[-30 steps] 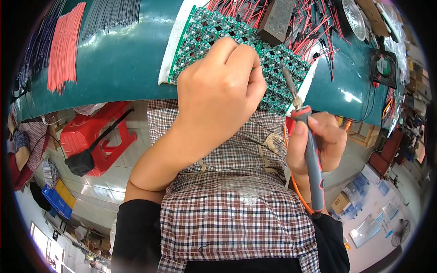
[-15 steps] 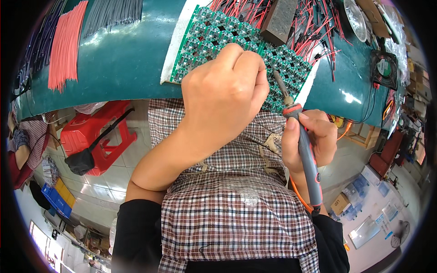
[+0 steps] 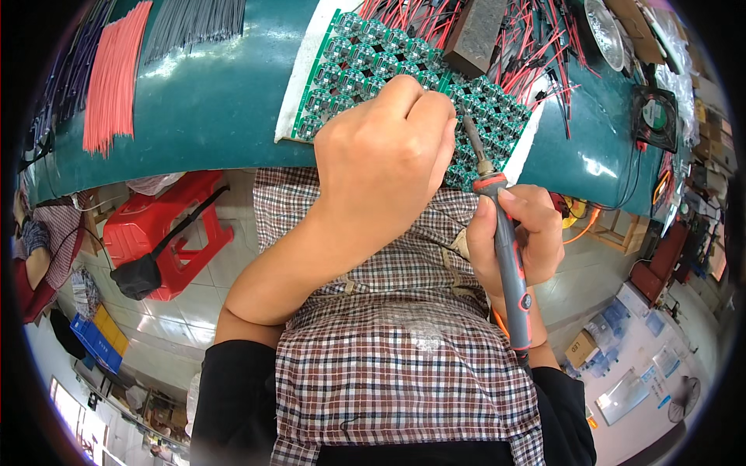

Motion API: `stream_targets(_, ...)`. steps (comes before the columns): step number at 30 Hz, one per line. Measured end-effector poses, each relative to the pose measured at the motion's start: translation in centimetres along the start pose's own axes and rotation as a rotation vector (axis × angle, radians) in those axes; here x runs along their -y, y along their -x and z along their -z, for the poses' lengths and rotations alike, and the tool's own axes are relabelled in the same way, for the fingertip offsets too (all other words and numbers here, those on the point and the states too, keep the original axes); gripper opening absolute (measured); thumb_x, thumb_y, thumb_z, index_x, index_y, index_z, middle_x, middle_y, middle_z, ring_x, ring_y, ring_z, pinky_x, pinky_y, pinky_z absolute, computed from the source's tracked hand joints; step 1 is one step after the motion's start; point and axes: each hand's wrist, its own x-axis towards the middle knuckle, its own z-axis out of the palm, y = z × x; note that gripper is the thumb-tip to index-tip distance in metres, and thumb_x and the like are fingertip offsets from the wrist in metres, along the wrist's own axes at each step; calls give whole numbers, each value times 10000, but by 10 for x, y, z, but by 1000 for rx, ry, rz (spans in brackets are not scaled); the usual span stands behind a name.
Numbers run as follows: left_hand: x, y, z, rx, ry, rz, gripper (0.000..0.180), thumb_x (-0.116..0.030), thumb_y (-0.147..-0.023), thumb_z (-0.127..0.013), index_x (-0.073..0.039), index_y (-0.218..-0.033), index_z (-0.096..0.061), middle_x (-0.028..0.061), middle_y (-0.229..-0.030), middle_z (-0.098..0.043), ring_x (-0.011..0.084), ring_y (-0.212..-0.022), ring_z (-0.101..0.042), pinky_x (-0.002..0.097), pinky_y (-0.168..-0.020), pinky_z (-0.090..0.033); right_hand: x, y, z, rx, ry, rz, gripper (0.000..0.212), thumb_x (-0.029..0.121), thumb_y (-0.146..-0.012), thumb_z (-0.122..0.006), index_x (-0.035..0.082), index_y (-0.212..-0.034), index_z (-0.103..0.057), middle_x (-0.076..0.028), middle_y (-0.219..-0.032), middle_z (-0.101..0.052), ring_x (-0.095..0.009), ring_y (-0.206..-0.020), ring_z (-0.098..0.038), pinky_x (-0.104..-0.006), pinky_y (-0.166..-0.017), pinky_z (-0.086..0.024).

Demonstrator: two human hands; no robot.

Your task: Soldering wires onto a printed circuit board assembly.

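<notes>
One checked cloth apron (image 3: pixel 404 373), softly creased, fills the near side as I follow from a distance through the head camera. Beyond it, the right hand (image 3: pixel 517 241) grips a soldering iron (image 3: pixel 509 264), its grey-and-red handle pinched between thumb and fingers. Farther on, the left hand (image 3: pixel 381 155) bends over the green circuit boards (image 3: pixel 357 58), fingers curled close together; I cannot tell what they pinch. I judge the step in hand to be soldering, or lining up for it; the next move calls for a steady tip, clear of the left fingertips. Whether the tip touches a board, I cannot tell. The boards form a tight, bumpy grid on a flat white slab (image 3: pixel 301 85). At the far side sit a dark, rough-faced oblong block (image 3: pixel 472 37) and tangled red and black wires (image 3: pixel 528 50); far left, straight salmon-pink wires (image 3: pixel 113 85) lie on the glossy green tabletop (image 3: pixel 217 109).
</notes>
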Motion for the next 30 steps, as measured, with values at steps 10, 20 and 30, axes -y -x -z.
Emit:
stream_targets(10,-5,7,13,1,43,54,142,-80,-753,-748,-104,-779,-611,44,-763,-551,223,-556,-609,344,-481,-482,5,4,17,-44,-84,4,281,-9,-810,-736,0,-997,-527,-115,-751,-629,-189,-565,-599,-296,-503,-485)
stream_targets(20,0,16,13,20,37,38,132,-35,-760,-768,-99,-810,-664,-12,-736,-583,97,-480,-535,261,-444,-425,2,11,10,14,-73,-1,262,-8,-765,-738,15,-925,-532,-96,-673,-604,-180,-498,-577,-294,-453,-460)
stream_targets(30,-6,17,10,9,-2,29,147,-99,-748,-757,-106,-767,-612,27,-755,-554,198,-546,-598,323,-478,-473,2,14,5,-16,-69,3,273,12,-774,-758,10,-943,-542,-107,-700,-624,-187,-520,-605,-282,-457,-483)
